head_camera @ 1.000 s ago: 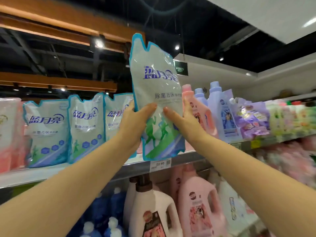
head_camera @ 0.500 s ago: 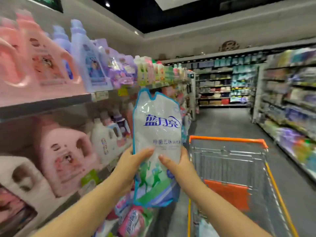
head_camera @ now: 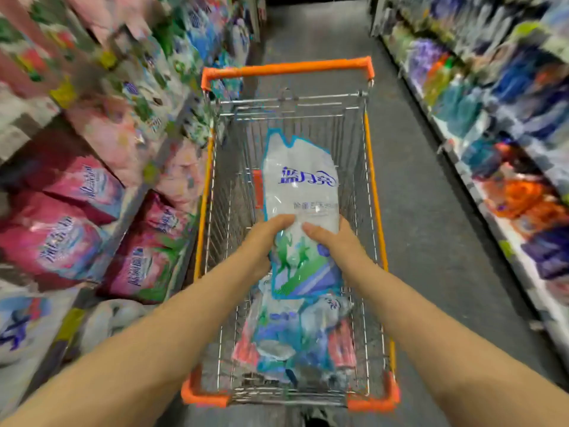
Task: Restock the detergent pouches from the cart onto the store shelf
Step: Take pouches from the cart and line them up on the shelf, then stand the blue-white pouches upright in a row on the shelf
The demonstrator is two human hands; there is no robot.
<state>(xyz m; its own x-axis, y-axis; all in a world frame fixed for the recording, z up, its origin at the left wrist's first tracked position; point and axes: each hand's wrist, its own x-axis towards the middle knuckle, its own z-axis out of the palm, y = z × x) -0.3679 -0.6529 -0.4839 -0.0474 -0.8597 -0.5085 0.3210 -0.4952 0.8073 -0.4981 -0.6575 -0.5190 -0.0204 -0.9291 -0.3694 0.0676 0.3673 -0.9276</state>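
A white detergent pouch (head_camera: 300, 183) with blue edges and green figures hangs over the wire cart (head_camera: 374, 167). My left hand (head_camera: 261, 241) grips its left side and my right hand (head_camera: 334, 238) grips its right side, thumbs on the front. Several more pouches (head_camera: 292, 337) lie heaped in the near end of the cart's basket. The store shelf (head_camera: 92, 167) runs along the left, blurred.
The cart has an orange rim and handle (head_camera: 286, 67) and stands in a grey aisle (head_camera: 431, 211). Pink bags (head_camera: 55, 241) fill the lower left shelves. A second shelf row (head_camera: 508, 149) lines the right side.
The view swung from the upper shelf down and right to the cart. The pouch, still held in both hands, came away from the shelf and now hangs over the cart's basket.
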